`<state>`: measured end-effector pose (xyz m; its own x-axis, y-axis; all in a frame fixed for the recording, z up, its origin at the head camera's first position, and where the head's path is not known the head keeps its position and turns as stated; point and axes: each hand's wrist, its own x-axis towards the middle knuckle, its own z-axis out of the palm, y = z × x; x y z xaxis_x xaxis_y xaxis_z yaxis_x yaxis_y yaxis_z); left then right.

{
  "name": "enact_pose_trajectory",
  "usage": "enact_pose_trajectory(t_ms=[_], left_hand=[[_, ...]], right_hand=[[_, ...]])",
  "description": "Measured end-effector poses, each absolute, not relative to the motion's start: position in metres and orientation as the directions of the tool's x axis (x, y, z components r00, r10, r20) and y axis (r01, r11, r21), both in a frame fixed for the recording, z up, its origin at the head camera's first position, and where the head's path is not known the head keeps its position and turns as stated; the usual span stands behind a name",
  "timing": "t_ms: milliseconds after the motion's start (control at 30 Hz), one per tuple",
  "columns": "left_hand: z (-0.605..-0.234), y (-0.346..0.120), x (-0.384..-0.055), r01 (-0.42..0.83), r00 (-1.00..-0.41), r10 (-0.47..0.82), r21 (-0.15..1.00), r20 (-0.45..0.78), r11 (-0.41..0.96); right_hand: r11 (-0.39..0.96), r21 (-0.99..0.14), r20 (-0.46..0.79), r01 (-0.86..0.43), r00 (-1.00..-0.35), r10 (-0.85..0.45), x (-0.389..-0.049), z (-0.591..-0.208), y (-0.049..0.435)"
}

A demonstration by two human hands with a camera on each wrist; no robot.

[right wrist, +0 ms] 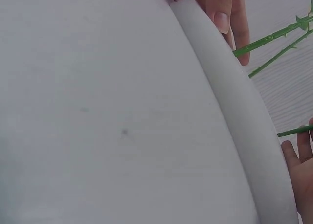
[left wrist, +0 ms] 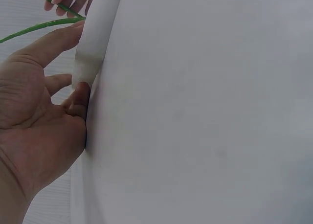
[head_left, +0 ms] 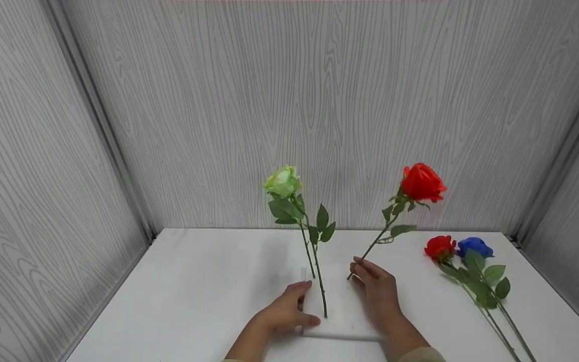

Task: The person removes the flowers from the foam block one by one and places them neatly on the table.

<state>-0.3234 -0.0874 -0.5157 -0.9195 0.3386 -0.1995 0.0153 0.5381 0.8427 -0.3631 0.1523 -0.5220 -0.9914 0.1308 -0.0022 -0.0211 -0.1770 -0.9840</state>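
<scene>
A white block, foam-like in look (head_left: 342, 322), lies near the front middle of the table. My left hand (head_left: 285, 312) grips its left end, thumb on the near side and index finger farther back. Two green stems rise from the block, a light green rose (head_left: 283, 182) at their top; whether a second bloom hides behind it, I cannot tell. Above the block's right part, my right hand (head_left: 377, 289) pinches a red rose (head_left: 422, 182) low on its stem, bloom leaning right. The stem's tip is close to the block; whether they touch is unclear. The left wrist view shows the left palm (left wrist: 39, 101) against the block's edge.
On the right of the white table (head_left: 194, 291) lie another red rose (head_left: 440, 248) and a blue rose (head_left: 474, 247), stems crossing toward the front edge. Grey wood-grain panels (head_left: 209, 115) enclose the table at the back and both sides.
</scene>
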Motion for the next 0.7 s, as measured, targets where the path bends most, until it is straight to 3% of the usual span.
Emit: enact_pose_trajectory(t_ms=[367,700], left_hand=[[-0.5146,-0.0882,-0.3224,0.054,-0.918,0.356,0.835,-0.174,0.548],[-0.5128,-0.0886,-0.3214,0.053,-0.918,0.356,0.833,-0.177,0.551]], right_hand=[[-0.171,-0.985,0.004,-0.028,-0.99,0.137,-0.3588,-0.52,0.1567],[-0.305,-0.952,-0.021,-0.01,-0.995,0.098,-0.3558,-0.5185,0.1571]])
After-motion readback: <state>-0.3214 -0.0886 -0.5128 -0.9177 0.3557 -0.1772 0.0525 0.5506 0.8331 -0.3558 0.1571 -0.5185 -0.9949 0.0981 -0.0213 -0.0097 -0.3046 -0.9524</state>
